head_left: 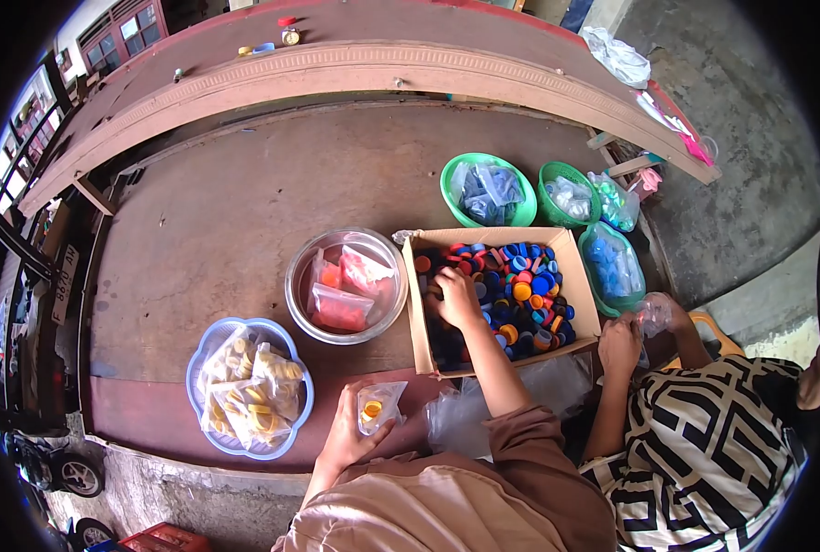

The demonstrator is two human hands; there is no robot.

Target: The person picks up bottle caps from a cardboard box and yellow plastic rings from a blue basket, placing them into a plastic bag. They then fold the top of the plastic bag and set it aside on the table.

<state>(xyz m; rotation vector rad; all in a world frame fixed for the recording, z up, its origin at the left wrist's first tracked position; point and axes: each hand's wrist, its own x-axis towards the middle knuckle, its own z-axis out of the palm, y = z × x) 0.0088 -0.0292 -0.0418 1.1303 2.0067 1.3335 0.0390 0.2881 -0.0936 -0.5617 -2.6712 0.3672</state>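
Note:
My left hand (347,434) is closed on a small clear plastic bag (379,408) with a few yellow bottle caps inside, just above the table's near edge. My right hand (454,296) reaches into the left side of a cardboard box (504,241) full of loose bottle caps (522,292) in blue, red, orange and black. Its fingers are curled down among the caps, and what they hold, if anything, is hidden. To the left of my left hand stands a light-blue plastic basket (195,409) with filled bags of yellow and cream caps (252,391).
A steel bowl (292,317) holds bags of red caps (344,306). Green baskets (453,204) with bagged caps stand behind and right of the box. Clear plastic bags (447,423) lie before it. A co-worker's hands (621,342) work at the right. A raised wooden ledge (336,69) crosses behind.

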